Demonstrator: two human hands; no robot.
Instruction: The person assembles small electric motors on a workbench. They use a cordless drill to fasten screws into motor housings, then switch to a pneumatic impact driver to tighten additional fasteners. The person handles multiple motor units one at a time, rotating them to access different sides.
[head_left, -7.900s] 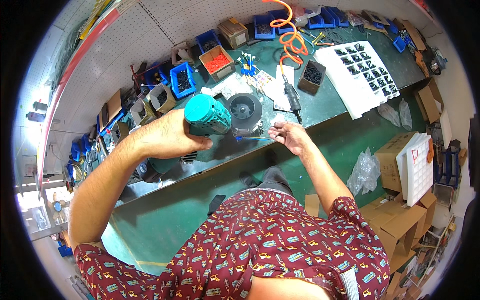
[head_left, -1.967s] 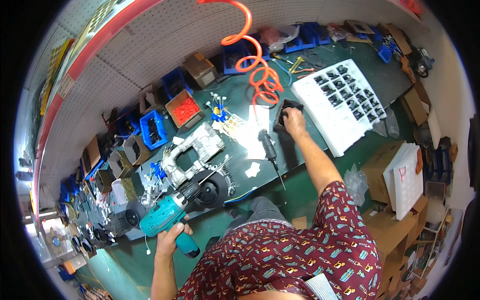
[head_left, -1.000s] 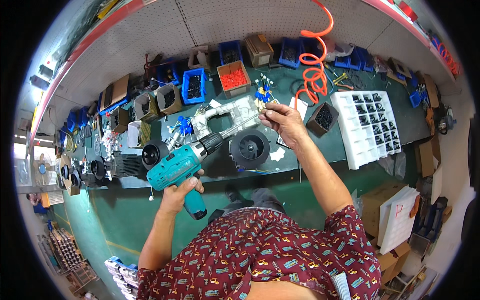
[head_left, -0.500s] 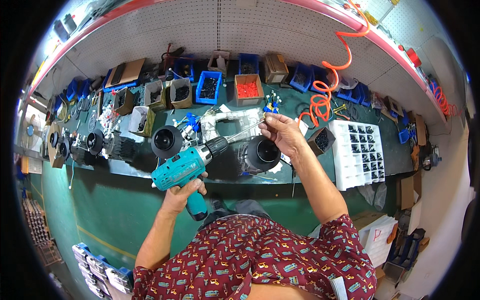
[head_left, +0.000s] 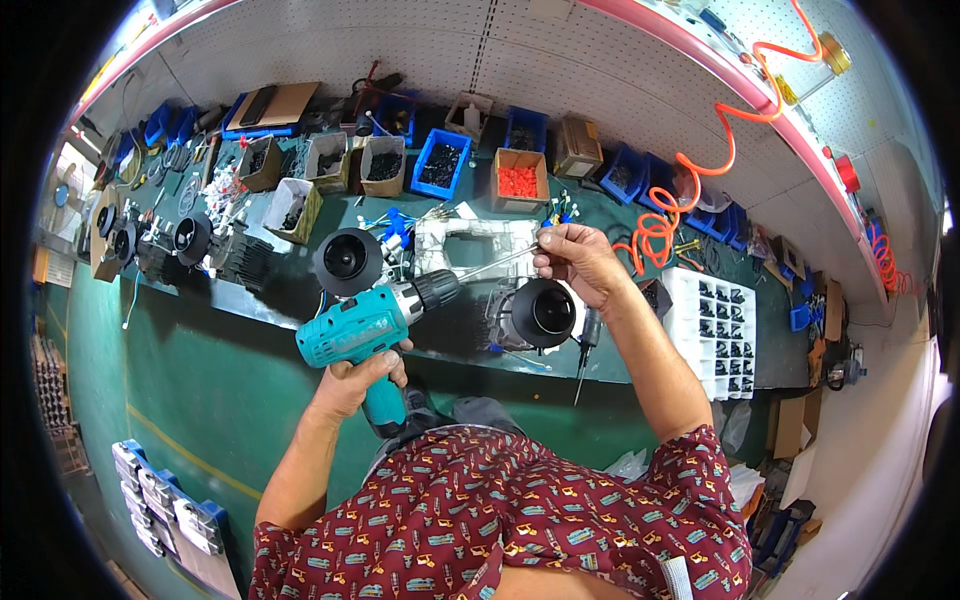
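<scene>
My left hand (head_left: 352,386) is wrapped round the handle of a teal cordless drill (head_left: 352,326). The drill points right, with a long thin bit (head_left: 498,262) in its black chuck. At the bit's far end the fingers of my right hand (head_left: 586,264) are pinched together around the tip; any small piece there is hidden. Below the bit stands a motor with a black round fan wheel (head_left: 545,313). A second black fan wheel (head_left: 348,260) is just behind the drill. Behind the bit lies a white, open-centred frame (head_left: 430,246).
Blue bins (head_left: 440,163) and a cardboard box of red parts (head_left: 519,180) line the back of the bench. A white tray (head_left: 712,375) of black parts stands right. A screwdriver (head_left: 588,335) sticks over the front edge. More motors (head_left: 240,258) stand left, and an orange coiled hose (head_left: 735,125) hangs right.
The view has turned and tilted a little, so the bench sits differently in it. Both hands keep their hold on the drill and the bit tip.
</scene>
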